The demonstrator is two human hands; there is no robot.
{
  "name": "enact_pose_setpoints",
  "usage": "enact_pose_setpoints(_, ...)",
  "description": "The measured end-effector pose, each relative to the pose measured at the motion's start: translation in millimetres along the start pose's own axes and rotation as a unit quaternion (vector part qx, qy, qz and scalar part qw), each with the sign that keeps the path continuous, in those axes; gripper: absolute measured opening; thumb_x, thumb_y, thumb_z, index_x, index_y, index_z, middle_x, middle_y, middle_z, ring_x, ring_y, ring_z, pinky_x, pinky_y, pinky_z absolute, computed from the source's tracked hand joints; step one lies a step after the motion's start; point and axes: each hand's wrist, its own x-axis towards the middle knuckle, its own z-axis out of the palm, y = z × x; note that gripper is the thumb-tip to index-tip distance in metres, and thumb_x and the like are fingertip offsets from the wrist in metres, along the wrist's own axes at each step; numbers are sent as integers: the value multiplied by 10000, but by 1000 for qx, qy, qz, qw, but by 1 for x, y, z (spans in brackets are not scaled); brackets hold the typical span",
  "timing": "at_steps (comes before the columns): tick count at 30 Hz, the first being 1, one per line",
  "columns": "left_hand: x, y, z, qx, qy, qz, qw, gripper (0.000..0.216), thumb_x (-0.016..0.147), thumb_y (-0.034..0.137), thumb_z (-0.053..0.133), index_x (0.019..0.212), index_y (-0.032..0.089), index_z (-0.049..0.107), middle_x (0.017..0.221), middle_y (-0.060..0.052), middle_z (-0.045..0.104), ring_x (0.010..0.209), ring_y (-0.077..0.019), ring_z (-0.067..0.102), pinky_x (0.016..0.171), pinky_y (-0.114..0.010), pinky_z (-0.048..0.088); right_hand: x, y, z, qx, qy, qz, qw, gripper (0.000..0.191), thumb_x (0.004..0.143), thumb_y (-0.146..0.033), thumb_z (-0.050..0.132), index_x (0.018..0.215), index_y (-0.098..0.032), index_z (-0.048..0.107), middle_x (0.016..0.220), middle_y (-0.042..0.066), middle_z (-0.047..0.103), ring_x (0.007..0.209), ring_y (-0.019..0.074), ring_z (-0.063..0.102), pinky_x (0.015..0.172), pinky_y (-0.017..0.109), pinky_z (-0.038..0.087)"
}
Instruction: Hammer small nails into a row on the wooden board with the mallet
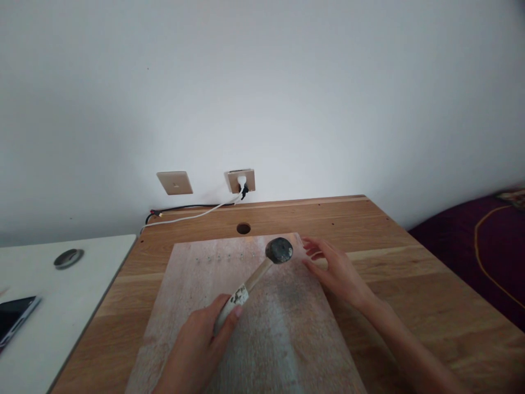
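My left hand (205, 334) is wrapped round the whitish handle of a mallet (257, 273). The mallet's dark round head (279, 250) is over the far right part of a worn wooden board (229, 328). A row of several small nails or screws (229, 256) stands in the board near its far edge, left of the head. At the board's far right corner is my right hand (334, 268), its fingers apart and the tips at or just above the edge; contact is hard to tell. I see nothing in that hand.
The board lies on a wooden table (394, 295) against a white wall. Behind it are a cable hole (243, 228), cables (192, 215) and a socket (241, 181). At left, a white table (82, 295) carries a dark device (18, 317). Purple fabric (467, 241) is at right.
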Motion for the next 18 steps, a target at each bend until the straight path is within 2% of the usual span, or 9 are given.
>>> enact_pose_setpoints(5, 10, 7, 5, -20, 7, 26, 999, 437, 1010, 553, 377, 956, 211, 645, 765, -19, 717, 731, -220, 680, 673, -292, 439, -3, -9, -3, 10, 4, 18, 1000, 387, 932, -303, 617, 1302, -193, 600, 1109, 105, 739, 866, 225, 714, 816, 429, 619)
enact_pose_setpoints(8, 17, 9, 7, -19, 7, 34, 999, 439, 1003, 552, 387, 924, 205, 645, 749, -12, 701, 715, -208, 664, 664, -285, 436, -6, -12, -5, 15, -3, 15, 1000, 370, 938, -296, 605, 1298, -209, 597, 1138, 104, 740, 899, 228, 719, 821, 429, 623)
enact_pose_setpoints(11, 18, 8, 7, -18, 2, 38, 999, 442, 998, 545, 396, 935, 204, 671, 789, -23, 727, 766, -220, 680, 695, -290, 461, -10, -14, -8, 17, 2, 15, 1000, 352, 937, -295, 608, 1281, -220, 603, 1137, 101, 741, 931, 235, 723, 819, 426, 628)
enact_pose_setpoints(15, 6, 8, 3, -19, 19, 34, 999, 462, 1005, 554, 391, 981, 211, 700, 752, -17, 731, 704, -214, 681, 665, -281, 494, -16, -15, -10, 19, 13, 13, 1000, 335, 946, -300, 609, 1272, -226, 610, 1140, 98, 742, 929, 233, 727, 813, 413, 627)
enact_pose_setpoints(18, -9, -2, 2, 8, 41, 57, 998, 427, 1020, 519, 410, 1124, 240, 717, 908, -39, 788, 833, -235, 743, 778, -296, 564, -23, -18, -9, 28, 32, 18, 999, 315, 954, -309, 607, 1259, -231, 620, 1128, 90, 741, 915, 231, 727, 813, 408, 623)
